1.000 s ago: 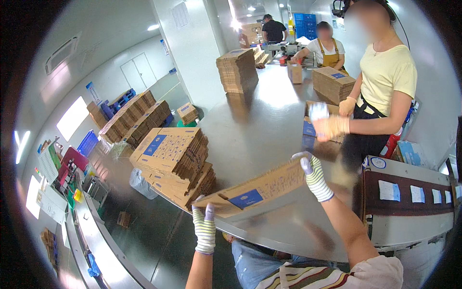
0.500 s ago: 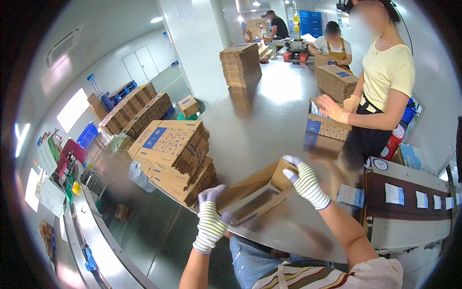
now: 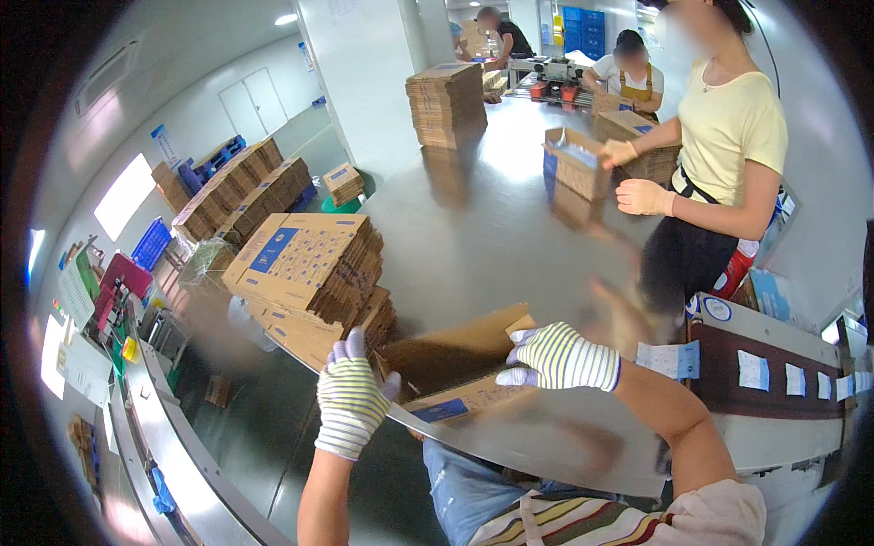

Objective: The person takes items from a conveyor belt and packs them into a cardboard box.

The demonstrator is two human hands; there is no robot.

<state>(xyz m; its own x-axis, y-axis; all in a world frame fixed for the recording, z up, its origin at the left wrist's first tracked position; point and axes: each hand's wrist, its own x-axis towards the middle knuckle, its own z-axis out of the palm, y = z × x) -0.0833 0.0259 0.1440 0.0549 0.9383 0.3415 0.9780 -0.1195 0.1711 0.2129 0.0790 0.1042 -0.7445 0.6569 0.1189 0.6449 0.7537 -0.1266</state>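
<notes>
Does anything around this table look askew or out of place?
Yes, mildly: the flattened cartons at left are stacked unevenly, the upper ones askew over the lower; and a small brown box sits alone on the floor.

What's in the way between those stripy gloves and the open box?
Nothing visible. The right hand is at the right end of the cardboard box, the left hand beside its left end. The carton stack stands beyond the left hand.
</notes>
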